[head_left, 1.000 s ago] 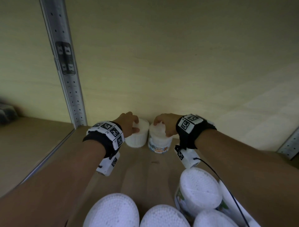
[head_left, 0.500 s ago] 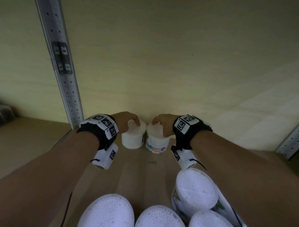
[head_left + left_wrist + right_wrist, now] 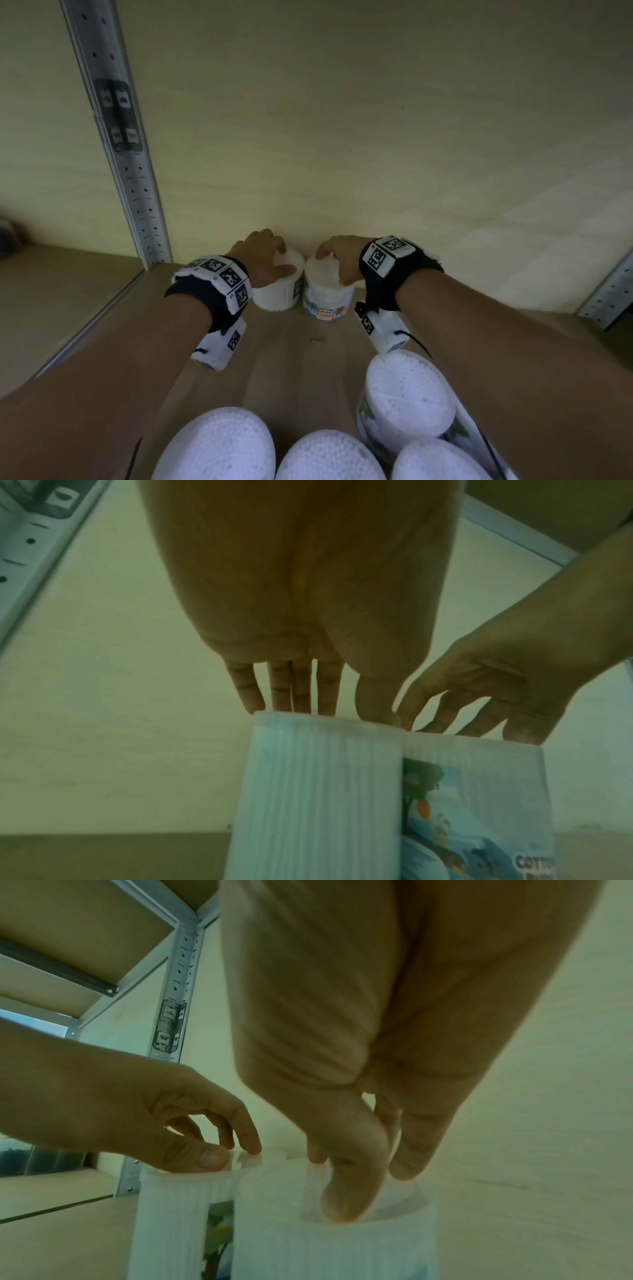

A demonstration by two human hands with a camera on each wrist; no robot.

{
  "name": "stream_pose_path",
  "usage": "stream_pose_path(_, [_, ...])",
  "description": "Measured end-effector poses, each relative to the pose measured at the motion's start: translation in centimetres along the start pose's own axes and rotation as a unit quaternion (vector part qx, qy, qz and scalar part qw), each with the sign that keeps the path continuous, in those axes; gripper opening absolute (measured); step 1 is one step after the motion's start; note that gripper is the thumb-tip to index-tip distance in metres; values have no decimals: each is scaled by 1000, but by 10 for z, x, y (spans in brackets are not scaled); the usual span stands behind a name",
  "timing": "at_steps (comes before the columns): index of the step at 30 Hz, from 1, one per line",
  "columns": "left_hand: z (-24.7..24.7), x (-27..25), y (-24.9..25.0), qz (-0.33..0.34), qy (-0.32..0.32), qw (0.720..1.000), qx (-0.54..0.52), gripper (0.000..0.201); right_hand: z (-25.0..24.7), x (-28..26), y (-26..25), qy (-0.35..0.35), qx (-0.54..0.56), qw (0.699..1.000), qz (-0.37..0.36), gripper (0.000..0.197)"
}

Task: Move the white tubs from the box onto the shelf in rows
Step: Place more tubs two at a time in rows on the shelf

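Two white tubs stand side by side on the wooden shelf, up against the back wall. My left hand grips the plain-sided left tub from above, fingers at the far rim and thumb on the lid. My right hand holds the right tub, which carries a "Cotton Buds" label, the same way. In the left wrist view the left hand touches the left tub along its top edge. In the right wrist view my right hand has its thumb in the lid recess of the right tub.
Several more white tubs sit close below me at the shelf's near edge. A perforated metal upright rises at the left and another at the right. Bare shelf board lies between the near tubs and the two at the back.
Both hands stay on top of their tubs at the back wall. The tubs have hardly moved; only my view has shifted slightly.
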State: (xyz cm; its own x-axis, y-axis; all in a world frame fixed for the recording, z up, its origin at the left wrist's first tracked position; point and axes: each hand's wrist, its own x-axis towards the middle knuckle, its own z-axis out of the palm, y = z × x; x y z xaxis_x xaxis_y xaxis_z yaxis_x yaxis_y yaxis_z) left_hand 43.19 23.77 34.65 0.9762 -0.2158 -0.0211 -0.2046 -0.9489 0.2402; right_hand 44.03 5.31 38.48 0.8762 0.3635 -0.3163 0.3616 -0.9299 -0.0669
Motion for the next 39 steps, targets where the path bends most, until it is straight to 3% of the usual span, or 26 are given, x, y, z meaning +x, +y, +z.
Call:
stream_pose_path(6, [-9, -1, 1, 32, -49, 997, -51, 42, 2, 1, 0, 8, -5, 1000, 0, 64])
stream_pose_path(12, [-22, -4, 4, 68, -107, 992, -23, 52, 3, 1, -2, 14, -16, 1000, -1, 63])
stream_pose_path(15, [-25, -6, 6, 74, -91, 992, -54, 55, 2, 0, -3, 6, -14, 1000, 2, 64])
stream_pose_path(18, [-21, -5, 9, 29, -9, 998, -61, 43, 1, -1, -4, 6, -17, 1000, 4, 62])
stream_pose_path(20, [-16, -3, 12, -6, 7, 1000, -25, 50, 1, -1, -5, 5, -16, 1000, 3, 61])
stream_pose_path(26, [-1, -1, 17, -33, -17, 998, 55, 61, -1, -6, -6, 3, -17, 1000, 2, 64])
stream_pose_path(35, [-8, 1, 10, 6, -55, 998, 9, 55, -1, -7, -6, 12, -27, 1000, -2, 61])
stream_pose_path(39, [-20, 1, 12, 32, -113, 993, 8, 58, 0, -6, -6, 12, -22, 1000, -2, 62])
